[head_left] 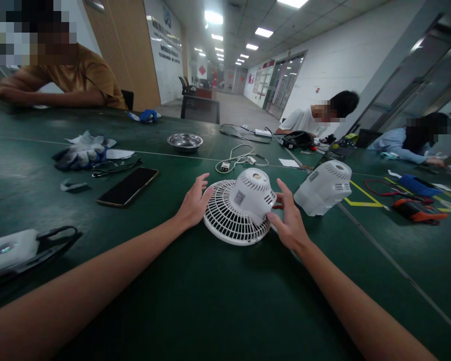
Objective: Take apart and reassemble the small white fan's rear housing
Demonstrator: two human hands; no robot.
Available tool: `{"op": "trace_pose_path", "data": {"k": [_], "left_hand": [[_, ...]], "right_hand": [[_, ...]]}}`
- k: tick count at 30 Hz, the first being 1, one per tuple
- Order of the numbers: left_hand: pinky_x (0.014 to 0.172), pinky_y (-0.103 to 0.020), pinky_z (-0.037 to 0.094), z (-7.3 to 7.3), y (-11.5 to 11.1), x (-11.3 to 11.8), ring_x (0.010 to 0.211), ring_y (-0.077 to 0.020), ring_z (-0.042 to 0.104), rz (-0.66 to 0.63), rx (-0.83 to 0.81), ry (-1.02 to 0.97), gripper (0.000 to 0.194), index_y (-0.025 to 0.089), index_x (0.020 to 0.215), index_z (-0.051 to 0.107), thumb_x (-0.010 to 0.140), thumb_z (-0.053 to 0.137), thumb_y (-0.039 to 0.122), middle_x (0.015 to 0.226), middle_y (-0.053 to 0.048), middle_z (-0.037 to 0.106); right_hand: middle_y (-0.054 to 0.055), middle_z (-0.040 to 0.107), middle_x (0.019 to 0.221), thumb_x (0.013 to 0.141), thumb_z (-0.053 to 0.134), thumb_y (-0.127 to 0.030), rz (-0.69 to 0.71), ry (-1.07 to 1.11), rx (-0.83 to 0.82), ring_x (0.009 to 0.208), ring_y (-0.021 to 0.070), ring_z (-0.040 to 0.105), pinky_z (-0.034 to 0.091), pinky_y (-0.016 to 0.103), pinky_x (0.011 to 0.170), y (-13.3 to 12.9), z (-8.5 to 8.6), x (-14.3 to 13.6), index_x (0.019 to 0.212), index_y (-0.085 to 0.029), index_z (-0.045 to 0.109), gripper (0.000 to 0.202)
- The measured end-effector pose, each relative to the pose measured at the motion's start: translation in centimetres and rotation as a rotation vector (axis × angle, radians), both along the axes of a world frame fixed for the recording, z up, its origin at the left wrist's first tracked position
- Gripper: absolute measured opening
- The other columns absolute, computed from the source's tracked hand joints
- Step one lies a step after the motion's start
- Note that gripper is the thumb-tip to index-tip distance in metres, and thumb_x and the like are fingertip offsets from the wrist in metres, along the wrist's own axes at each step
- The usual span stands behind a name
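A white fan head (253, 195) lies grille down on the green table (210, 296), its rounded motor housing facing up. My left hand (195, 200) is at the left rim of the grille, fingers apart and nothing held. On the other side, my right hand (288, 218) has its fingers spread beside the housing, close to or touching it; the exact contact is hard to tell. To the right of that hand stands a separate white plastic housing (323, 188). A white cable (240, 159) lies coiled behind the fan head.
A phone (128, 187), gloves (82, 153) and a white device (11, 250) lie to the left. Behind is a metal bowl (185, 142). An orange meter (419, 208) and blue tray (419, 184) lie right. Three people sit around the table.
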State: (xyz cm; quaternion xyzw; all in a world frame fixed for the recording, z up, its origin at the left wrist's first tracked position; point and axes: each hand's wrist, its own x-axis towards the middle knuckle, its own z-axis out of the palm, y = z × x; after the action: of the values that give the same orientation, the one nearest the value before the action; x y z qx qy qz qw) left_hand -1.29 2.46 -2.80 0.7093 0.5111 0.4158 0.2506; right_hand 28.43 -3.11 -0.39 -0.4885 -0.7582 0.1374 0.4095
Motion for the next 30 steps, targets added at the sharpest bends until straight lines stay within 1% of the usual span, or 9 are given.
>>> {"op": "trace_pose_path", "data": {"k": [5, 8, 11, 13, 16, 19, 22, 26, 30], "left_hand": [[0.105, -0.057, 0.049, 0.0, 0.3, -0.2, 0.121, -0.0354, 0.069, -0.086, -0.087, -0.012, 0.063, 0.020, 0.154, 0.043, 0.105, 0.039, 0.059, 0.134, -0.016, 0.070], [0.101, -0.054, 0.052, -0.1, 0.1, -0.5, 0.113, -0.0321, 0.071, -0.126, -0.063, -0.131, 0.059, 0.020, 0.152, 0.043, 0.106, 0.039, 0.057, 0.128, -0.014, 0.073], [0.101, -0.048, 0.054, -0.3, 0.0, -0.7, 0.116, -0.0292, 0.070, -0.193, 0.037, -0.319, 0.058, 0.019, 0.150, 0.043, 0.107, 0.034, 0.056, 0.133, -0.015, 0.069], [0.105, -0.047, 0.052, -0.3, 0.0, -0.8, 0.123, -0.0291, 0.065, -0.211, 0.155, -0.370, 0.058, 0.019, 0.149, 0.044, 0.106, 0.036, 0.057, 0.139, -0.015, 0.065], [0.109, -0.049, 0.049, -0.2, 0.0, -0.5, 0.130, -0.0304, 0.060, -0.223, 0.222, -0.337, 0.056, 0.020, 0.145, 0.051, 0.103, 0.047, 0.057, 0.143, -0.015, 0.062], [0.103, -0.051, 0.055, 0.1, -0.2, 0.0, 0.119, -0.0306, 0.068, -0.287, 0.070, -0.378, 0.050, 0.019, 0.134, 0.060, 0.096, 0.065, 0.051, 0.135, -0.015, 0.068], [0.092, -0.053, 0.063, 0.6, -0.5, 0.4, 0.100, -0.0298, 0.076, -0.316, -0.113, -0.475, 0.044, 0.017, 0.120, 0.066, 0.089, 0.075, 0.047, 0.114, -0.012, 0.078], [0.085, -0.055, 0.066, 0.9, -0.7, 0.6, 0.086, -0.0294, 0.079, -0.273, -0.278, -0.547, 0.033, 0.017, 0.104, 0.073, 0.086, 0.079, 0.044, 0.093, -0.010, 0.081], [0.080, -0.054, 0.068, 0.9, -0.9, 0.6, 0.081, -0.0279, 0.079, -0.270, -0.285, -0.535, 0.026, 0.019, 0.101, 0.075, 0.086, 0.079, 0.039, 0.090, -0.008, 0.081]], "right_hand": [[0.017, 0.045, 0.162, 0.078, 0.082, -0.048, -0.020, -0.076, -0.048, 0.133, 0.0432, 0.056, 0.048, 0.072, 0.108, -0.4, 0.1, -1.3, 0.164, -0.032, 0.023, 0.105], [0.017, 0.057, 0.150, 0.073, 0.087, -0.049, -0.047, 0.027, -0.079, 0.128, 0.0426, 0.060, 0.049, 0.074, 0.106, -0.1, -0.1, -1.4, 0.162, -0.030, 0.029, 0.108], [0.014, 0.065, 0.139, 0.066, 0.092, -0.049, -0.056, 0.267, -0.114, 0.120, 0.0392, 0.066, 0.054, 0.068, 0.103, 0.0, -0.2, -1.0, 0.158, -0.029, 0.036, 0.110], [0.012, 0.069, 0.133, 0.070, 0.089, -0.051, -0.062, 0.474, -0.155, 0.113, 0.0354, 0.070, 0.060, 0.060, 0.097, -0.1, -0.1, -0.8, 0.154, -0.028, 0.040, 0.099], [0.009, 0.076, 0.116, 0.092, 0.060, -0.063, 0.029, 0.623, -0.291, 0.100, 0.0309, 0.074, 0.064, 0.052, 0.085, -0.4, 0.0, -0.9, 0.143, -0.027, 0.053, 0.062], [0.006, 0.078, 0.095, 0.101, 0.032, -0.066, 0.192, 0.543, -0.441, 0.089, 0.0281, 0.076, 0.063, 0.047, 0.072, -0.5, -0.2, -1.1, 0.133, -0.029, 0.063, 0.057], [0.005, 0.076, 0.085, 0.101, 0.024, -0.070, 0.254, 0.468, -0.478, 0.079, 0.0261, 0.075, 0.062, 0.043, 0.065, -0.2, -0.7, -1.1, 0.129, -0.029, 0.065, 0.065], [0.006, 0.077, 0.092, 0.098, 0.031, -0.076, 0.260, 0.389, -0.423, 0.077, 0.0253, 0.073, 0.061, 0.044, 0.066, 0.2, -1.0, -1.0, 0.134, -0.029, 0.063, 0.067], [0.006, 0.076, 0.100, 0.099, 0.037, -0.072, 0.227, 0.320, -0.310, 0.080, 0.0251, 0.073, 0.062, 0.047, 0.072, 0.5, -1.5, -0.9, 0.144, -0.032, 0.055, 0.063]]}}
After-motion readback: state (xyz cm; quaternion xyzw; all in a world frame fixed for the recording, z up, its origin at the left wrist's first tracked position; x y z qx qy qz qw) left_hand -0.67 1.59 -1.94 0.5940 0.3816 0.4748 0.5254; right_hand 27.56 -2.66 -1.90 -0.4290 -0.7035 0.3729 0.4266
